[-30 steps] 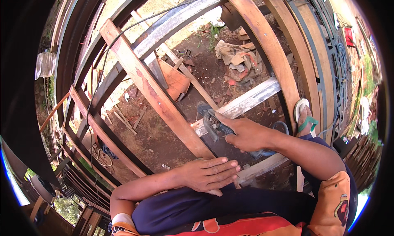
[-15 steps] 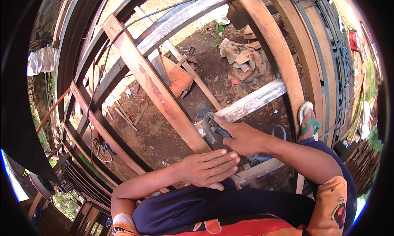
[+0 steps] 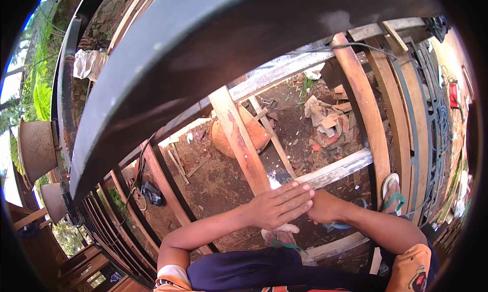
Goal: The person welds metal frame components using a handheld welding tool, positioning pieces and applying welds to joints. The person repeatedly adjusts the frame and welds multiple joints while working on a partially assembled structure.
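My left hand (image 3: 279, 206) is open, its fingers stretched out flat and together. It lies across the front of my right hand (image 3: 328, 206), whose fingers are curled closed. The electrode holder that my right hand gripped in the earlier frame is hidden behind my left hand now. Just beyond my left fingers, a small bright white glare (image 3: 277, 181) shows at the near end of a reddish-brown beam (image 3: 239, 139). To the right of it, a pale whitish crossbar (image 3: 338, 170) runs up toward a curved brown beam (image 3: 363, 94).
A large dark curved panel (image 3: 218, 53) hangs close across the upper view. My sandalled feet (image 3: 392, 190) rest among the beams. Below lie an orange round-edged piece (image 3: 249, 132), crumpled sacking (image 3: 328, 121) and wood scraps. Two rusty tubs (image 3: 38, 149) are at the left.
The dark panel has come into the upper view. A bright glare has appeared beside my hands. My left hand now covers more of my right hand, and the electrode holder has gone from sight.
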